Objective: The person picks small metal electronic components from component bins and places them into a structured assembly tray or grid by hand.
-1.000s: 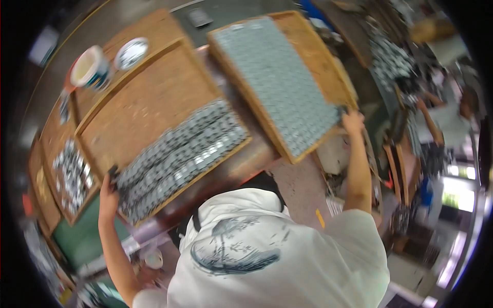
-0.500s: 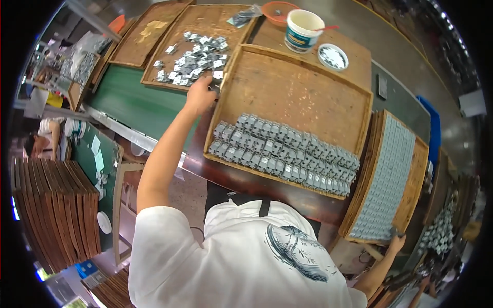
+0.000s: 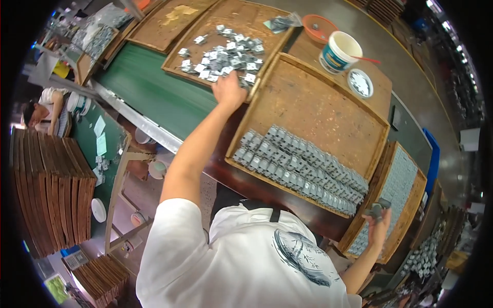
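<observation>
My left hand (image 3: 229, 93) reaches to the near edge of a loose pile of small grey-and-white parts (image 3: 226, 57) in the far tray (image 3: 251, 18). Its fingers curl down among the parts, and their tips are hidden. Over the right-hand tray (image 3: 405, 218), my right hand (image 3: 377, 230) is closed around dark grey block-shaped parts (image 3: 379, 209), which stick up past the fingers. Between the hands lies a wide wooden tray (image 3: 313, 95) with rows of grey housings (image 3: 300, 164) along its near side. Flat grey pieces (image 3: 398, 179) line the right-hand tray in a grid.
A white bucket (image 3: 340, 53) with a red stick, a white tub (image 3: 360, 83) and an orange bowl (image 3: 319, 28) stand behind the wide tray. A green work surface (image 3: 149, 92) lies left. Wooden trays (image 3: 51, 192) are stacked at far left, near another person (image 3: 47, 110).
My right hand has come up from the right-hand tray's near edge, with the grey parts now plainly visible in it. My left hand has moved in against the pile. The whole view has shifted.
</observation>
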Motion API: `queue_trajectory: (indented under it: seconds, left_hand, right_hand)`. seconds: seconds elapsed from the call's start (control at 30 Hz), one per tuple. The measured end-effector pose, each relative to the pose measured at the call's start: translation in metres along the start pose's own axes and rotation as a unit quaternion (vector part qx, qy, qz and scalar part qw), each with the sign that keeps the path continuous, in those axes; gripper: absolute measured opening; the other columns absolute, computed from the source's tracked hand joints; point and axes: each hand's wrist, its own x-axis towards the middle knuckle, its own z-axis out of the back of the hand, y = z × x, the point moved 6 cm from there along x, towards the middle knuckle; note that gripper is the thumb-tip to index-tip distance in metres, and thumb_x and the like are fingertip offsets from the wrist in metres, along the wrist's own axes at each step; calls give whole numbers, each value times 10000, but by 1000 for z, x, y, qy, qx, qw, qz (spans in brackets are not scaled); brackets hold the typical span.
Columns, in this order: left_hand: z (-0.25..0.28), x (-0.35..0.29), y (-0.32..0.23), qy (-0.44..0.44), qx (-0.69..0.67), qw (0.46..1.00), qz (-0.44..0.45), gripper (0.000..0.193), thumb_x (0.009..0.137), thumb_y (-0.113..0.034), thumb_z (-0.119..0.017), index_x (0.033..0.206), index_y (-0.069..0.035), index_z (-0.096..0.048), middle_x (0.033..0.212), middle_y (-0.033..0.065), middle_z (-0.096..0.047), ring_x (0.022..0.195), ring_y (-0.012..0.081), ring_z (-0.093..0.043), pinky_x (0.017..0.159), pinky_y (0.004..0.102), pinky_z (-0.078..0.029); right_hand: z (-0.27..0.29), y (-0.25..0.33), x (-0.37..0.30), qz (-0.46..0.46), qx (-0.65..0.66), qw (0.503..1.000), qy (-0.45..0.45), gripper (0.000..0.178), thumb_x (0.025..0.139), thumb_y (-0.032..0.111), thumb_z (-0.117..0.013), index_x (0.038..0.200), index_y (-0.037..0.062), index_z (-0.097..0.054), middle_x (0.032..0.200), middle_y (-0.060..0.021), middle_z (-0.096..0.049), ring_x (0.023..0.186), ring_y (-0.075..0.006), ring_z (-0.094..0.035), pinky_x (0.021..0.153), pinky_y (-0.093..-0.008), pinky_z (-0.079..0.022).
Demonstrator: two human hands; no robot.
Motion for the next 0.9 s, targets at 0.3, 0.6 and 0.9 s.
queue_trajectory:
  seconds: [0.3, 0.6, 0.9]
  left_hand:
    - [44, -49, -17, -32, -468, 880, -72, 312, 780, -45, -643, 1058, -6, -507, 979, 187, -591, 933, 305, -573, 844, 384, -457]
    - [59, -144, -19, 158, -664, 730, -15, 325, 797, -21, -739, 1096, -38, -612, 1004, -6, -575, 939, 97, -546, 861, 266, -452]
    - [61, -201, -54, 277, -719, 636, -37, 420, 817, 54, -690, 1199, -41, -543, 1136, -6, -565, 1103, 112, -532, 954, 278, -451]
  right_hand:
    - [-172, 10, -1, 49, -151, 963, 217, 186, 893, 123, -650, 1052, 27, -640, 931, -3, -626, 797, -90, -559, 649, -222, -436]
    - [-244, 21, 3, 58, -38, 975, 211, 221, 935, 179, -617, 1077, 12, -601, 885, -45, -608, 647, -105, -540, 542, -245, -431]
    - [-264, 22, -14, 11, 29, 981, 193, 280, 922, 100, -594, 1188, 12, -578, 1029, -51, -613, 839, -149, -600, 670, -281, -509]
